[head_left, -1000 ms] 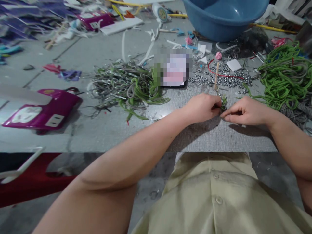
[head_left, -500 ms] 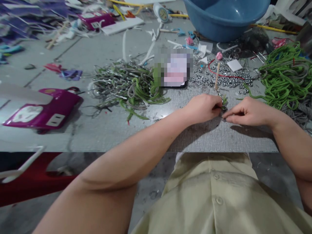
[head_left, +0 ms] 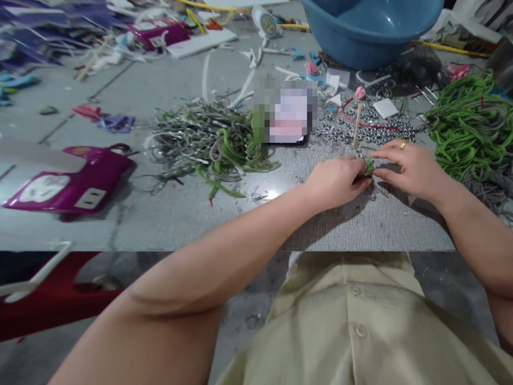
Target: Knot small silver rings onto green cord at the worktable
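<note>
Green cord piece point(head_left: 369, 165): over the tabletop's point(head_left: 168, 224) near side; I pinch it in my left hand point(head_left: 339, 179), seemingly for steadiness. Right hand point(head_left: 419, 170): thumb and finger parted beside it, nothing visibly held. Silver beads point(head_left: 407, 131): beyond, probably for reach.

Left of the left hand point(head_left: 339, 181), bare tabletop point(head_left: 294, 170) gave passage up to the tangled bundle point(head_left: 218, 141). Ahead of the right hand point(head_left: 414, 170), metal rings point(head_left: 382, 131) and a pink-topped stick point(head_left: 357, 124) obstructed; to its right, green cords point(head_left: 465, 125) did.
</note>
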A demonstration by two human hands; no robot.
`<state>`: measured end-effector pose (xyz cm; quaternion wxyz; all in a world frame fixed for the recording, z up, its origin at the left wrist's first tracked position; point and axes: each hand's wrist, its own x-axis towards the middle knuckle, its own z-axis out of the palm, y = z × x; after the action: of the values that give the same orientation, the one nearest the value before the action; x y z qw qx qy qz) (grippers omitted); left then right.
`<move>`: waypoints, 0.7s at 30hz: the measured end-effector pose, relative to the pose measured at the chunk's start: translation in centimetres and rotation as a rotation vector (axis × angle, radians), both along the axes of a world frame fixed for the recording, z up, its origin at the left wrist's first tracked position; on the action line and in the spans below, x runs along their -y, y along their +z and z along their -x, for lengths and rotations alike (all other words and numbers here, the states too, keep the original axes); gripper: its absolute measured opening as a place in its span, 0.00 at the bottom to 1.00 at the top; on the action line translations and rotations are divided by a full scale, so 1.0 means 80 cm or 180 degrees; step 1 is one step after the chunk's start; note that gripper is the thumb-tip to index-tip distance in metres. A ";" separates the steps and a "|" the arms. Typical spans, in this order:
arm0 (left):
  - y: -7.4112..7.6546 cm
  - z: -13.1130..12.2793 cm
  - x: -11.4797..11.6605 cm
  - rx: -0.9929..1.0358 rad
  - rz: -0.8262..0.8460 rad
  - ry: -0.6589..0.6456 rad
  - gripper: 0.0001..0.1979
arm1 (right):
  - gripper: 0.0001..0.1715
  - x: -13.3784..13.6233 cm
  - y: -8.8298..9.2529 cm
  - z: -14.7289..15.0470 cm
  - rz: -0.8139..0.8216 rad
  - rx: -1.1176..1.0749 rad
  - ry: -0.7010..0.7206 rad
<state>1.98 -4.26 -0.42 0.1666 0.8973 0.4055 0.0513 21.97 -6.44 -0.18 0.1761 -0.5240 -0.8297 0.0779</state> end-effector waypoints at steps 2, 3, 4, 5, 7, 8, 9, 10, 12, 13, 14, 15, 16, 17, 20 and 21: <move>0.001 -0.002 0.004 -0.0094 -0.0057 0.0095 0.14 | 0.24 -0.003 -0.007 -0.001 -0.0035 0.0132 0.0146; 0.001 -0.003 0.006 -0.0143 -0.0082 0.0123 0.15 | 0.26 -0.004 -0.009 -0.002 -0.0008 0.0197 0.0209; 0.002 -0.003 0.008 -0.0189 -0.0105 0.0140 0.15 | 0.27 -0.005 -0.011 -0.002 0.0036 0.0255 0.0261; 0.002 -0.004 0.010 -0.0229 -0.0121 0.0139 0.15 | 0.27 -0.005 -0.013 -0.002 0.0083 0.0301 0.0304; 0.001 -0.004 0.012 -0.0274 -0.0142 0.0120 0.15 | 0.27 -0.006 -0.015 -0.002 0.0174 0.0356 0.0370; 0.002 -0.004 0.012 -0.0279 -0.0149 0.0111 0.14 | 0.27 -0.006 -0.015 -0.002 0.0221 0.0375 0.0393; 0.002 -0.004 0.013 -0.0279 -0.0156 0.0103 0.14 | 0.28 -0.006 -0.015 -0.002 0.0268 0.0398 0.0403; 0.002 -0.004 0.013 -0.0280 -0.0160 0.0097 0.14 | 0.28 -0.006 -0.015 -0.001 0.0312 0.0429 0.0401; 0.002 -0.005 0.013 -0.0288 -0.0160 0.0070 0.14 | 0.28 -0.005 -0.015 0.001 0.0393 0.0523 0.0376; 0.002 -0.005 0.012 -0.0288 -0.0167 0.0058 0.14 | 0.28 -0.004 -0.014 0.002 0.0424 0.0583 0.0355; 0.002 -0.005 0.012 -0.0280 -0.0192 0.0050 0.14 | 0.28 -0.003 -0.013 0.004 0.0451 0.0646 0.0330; 0.001 -0.005 0.013 -0.0263 -0.0240 0.0045 0.13 | 0.28 -0.001 -0.012 0.006 0.0477 0.0711 0.0299; 0.000 -0.005 0.013 -0.0241 -0.0311 0.0046 0.13 | 0.28 0.000 -0.010 0.008 0.0500 0.0781 0.0257; -0.001 -0.005 0.014 -0.0212 -0.0400 0.0056 0.13 | 0.28 0.001 -0.009 0.009 0.0519 0.0855 0.0204; -0.009 -0.004 0.017 -0.0020 -0.0746 0.0171 0.14 | 0.29 0.003 -0.006 0.012 0.0587 0.1038 0.0067; -0.012 -0.004 0.018 0.0084 -0.0854 0.0231 0.16 | 0.29 0.004 -0.005 0.013 0.0620 0.1081 0.0048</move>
<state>2.28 -5.67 -1.42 0.0484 0.8955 0.4250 0.1229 20.92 -6.77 -0.57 -0.0185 -0.5379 -0.8399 0.0697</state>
